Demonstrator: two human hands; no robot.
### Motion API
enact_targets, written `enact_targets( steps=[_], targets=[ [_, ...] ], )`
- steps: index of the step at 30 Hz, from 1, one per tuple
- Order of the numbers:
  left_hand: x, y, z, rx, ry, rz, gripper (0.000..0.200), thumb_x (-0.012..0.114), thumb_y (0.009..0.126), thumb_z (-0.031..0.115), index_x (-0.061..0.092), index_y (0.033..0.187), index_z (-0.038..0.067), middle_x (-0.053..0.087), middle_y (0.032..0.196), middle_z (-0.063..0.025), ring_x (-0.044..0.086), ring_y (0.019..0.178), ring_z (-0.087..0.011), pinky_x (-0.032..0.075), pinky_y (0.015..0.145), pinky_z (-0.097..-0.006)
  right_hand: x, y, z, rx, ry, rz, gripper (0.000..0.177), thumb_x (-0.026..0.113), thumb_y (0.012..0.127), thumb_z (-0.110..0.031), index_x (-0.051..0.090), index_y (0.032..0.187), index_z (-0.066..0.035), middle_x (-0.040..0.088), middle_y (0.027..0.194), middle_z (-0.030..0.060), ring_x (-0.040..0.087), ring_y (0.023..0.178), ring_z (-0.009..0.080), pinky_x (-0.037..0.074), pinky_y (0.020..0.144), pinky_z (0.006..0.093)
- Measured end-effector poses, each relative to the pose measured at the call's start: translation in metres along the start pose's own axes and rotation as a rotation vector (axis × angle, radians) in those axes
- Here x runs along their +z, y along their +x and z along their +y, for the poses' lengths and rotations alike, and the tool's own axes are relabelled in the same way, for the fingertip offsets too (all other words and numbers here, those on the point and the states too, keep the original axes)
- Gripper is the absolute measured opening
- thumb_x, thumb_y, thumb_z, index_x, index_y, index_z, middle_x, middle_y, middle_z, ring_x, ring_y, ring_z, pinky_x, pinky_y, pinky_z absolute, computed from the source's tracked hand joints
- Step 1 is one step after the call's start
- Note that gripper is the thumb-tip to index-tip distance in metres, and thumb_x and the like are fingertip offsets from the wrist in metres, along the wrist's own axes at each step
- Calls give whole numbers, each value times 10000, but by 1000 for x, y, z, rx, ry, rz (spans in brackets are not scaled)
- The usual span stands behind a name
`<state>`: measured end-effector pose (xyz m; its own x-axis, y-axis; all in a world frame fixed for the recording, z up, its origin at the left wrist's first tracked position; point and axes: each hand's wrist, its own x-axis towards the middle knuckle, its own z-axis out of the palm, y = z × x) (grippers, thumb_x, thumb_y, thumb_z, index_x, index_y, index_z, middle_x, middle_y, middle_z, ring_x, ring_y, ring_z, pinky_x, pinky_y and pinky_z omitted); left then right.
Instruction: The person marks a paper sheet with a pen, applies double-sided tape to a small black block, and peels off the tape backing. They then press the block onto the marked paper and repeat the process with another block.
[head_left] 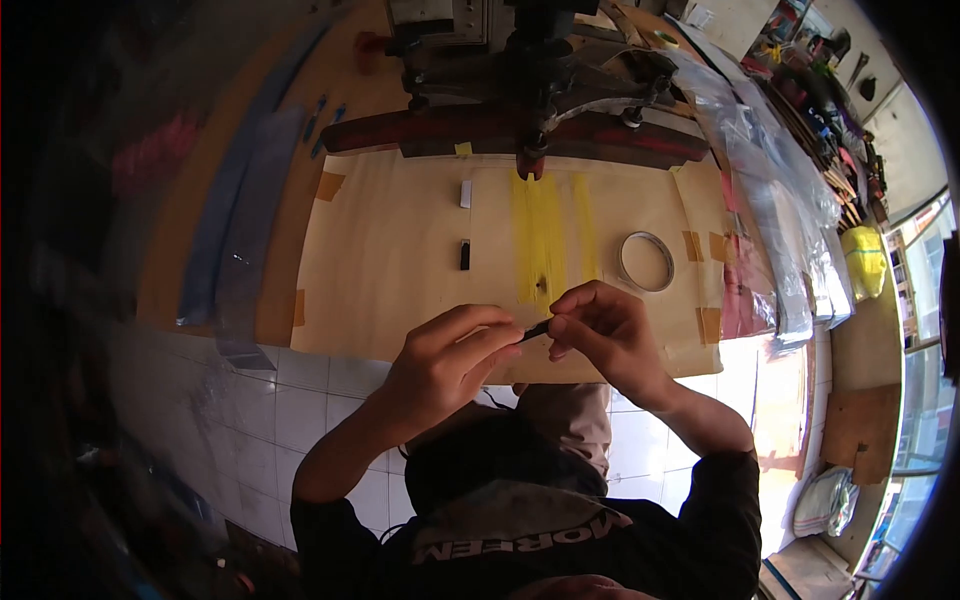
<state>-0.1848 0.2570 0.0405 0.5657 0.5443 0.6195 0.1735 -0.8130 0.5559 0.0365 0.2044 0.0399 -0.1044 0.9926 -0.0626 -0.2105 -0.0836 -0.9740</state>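
My left hand and my right hand meet above the near edge of a tan paper sheet. Between their fingertips is a small, dark, narrow piece; its exact kind is too small to make out. Both hands pinch it, one at each end. Beyond my left hand, a small black block and a small white-topped block lie on the sheet. Yellow tape strips run along the sheet just past the piece. A ring-shaped tape roll lies beyond my right hand.
A dark metal press-like frame with a long bar spans the far side of the sheet. Brown tape pieces hold the sheet's edges. Clear plastic sheets lie at right, blue strips and pens at left.
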Motion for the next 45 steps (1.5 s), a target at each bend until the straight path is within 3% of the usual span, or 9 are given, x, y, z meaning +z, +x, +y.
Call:
enact_targets(
  steps=[8,10,14,16,19,29,38,40,45],
  targets=[
    [-2,10,0,-152,-115,-71,176,756,773,-48,701,934,-8,718,852,-135,714,739,-213,557,648,-289,-16,-2,4,-156,-253,-53,148,692,905,-49,676,1020,42,714,868,95,698,770,131,563,701,263],
    [0,10,-2,-161,-186,-109,170,730,785,-68,709,943,-7,721,862,-139,721,755,-221,555,656,-290,-20,1,-8,-408,-669,-95,154,720,873,-31,684,1011,27,710,900,107,706,795,168,568,736,272],
    [-2,13,-2,-229,-244,-139,151,715,788,-69,721,927,-9,723,848,-142,723,756,-224,556,672,-291,-24,7,-13,-439,-722,-108,119,741,843,-28,712,954,5,716,886,115,709,787,190,563,723,268],
    [-10,19,-1,-231,-258,-306,122,710,784,-65,727,897,-22,726,828,-143,722,752,-209,563,686,-285,-29,13,-17,-476,-713,-338,134,737,842,-18,709,968,16,719,880,123,705,785,207,558,723,271],
    [-13,22,-7,-273,-297,-383,102,709,779,-59,725,877,-35,729,815,-140,719,748,-196,567,698,-278,-29,19,-19,-414,-691,-400,132,726,849,-2,703,974,33,717,897,119,702,802,192,554,726,277],
    [-19,14,-23,-359,-406,-231,95,717,822,17,724,912,-10,716,832,-124,712,770,-223,551,707,-300,-18,34,-14,-175,-551,-308,128,703,863,-13,709,983,31,719,862,122,718,790,185,574,744,277],
    [-25,27,-1,-155,-19,-94,183,711,835,32,702,1010,-19,679,971,-124,690,853,-261,545,791,-359,-6,29,-18,-423,-798,-256,75,714,827,8,696,899,8,707,840,106,718,767,213,569,677,282],
    [-28,29,-4,-204,-94,-359,183,689,858,37,695,1030,-23,680,960,-136,688,842,-276,542,759,-362,-4,29,-19,-551,-806,-285,99,726,808,24,688,897,2,698,851,106,711,765,231,563,656,299],
    [-28,43,-10,-230,-142,-428,154,669,863,24,694,1001,-38,685,923,-162,686,815,-312,535,740,-365,-2,29,-18,-637,-838,-277,133,738,794,29,676,906,-8,691,859,100,705,770,251,555,649,316]
  ],
)
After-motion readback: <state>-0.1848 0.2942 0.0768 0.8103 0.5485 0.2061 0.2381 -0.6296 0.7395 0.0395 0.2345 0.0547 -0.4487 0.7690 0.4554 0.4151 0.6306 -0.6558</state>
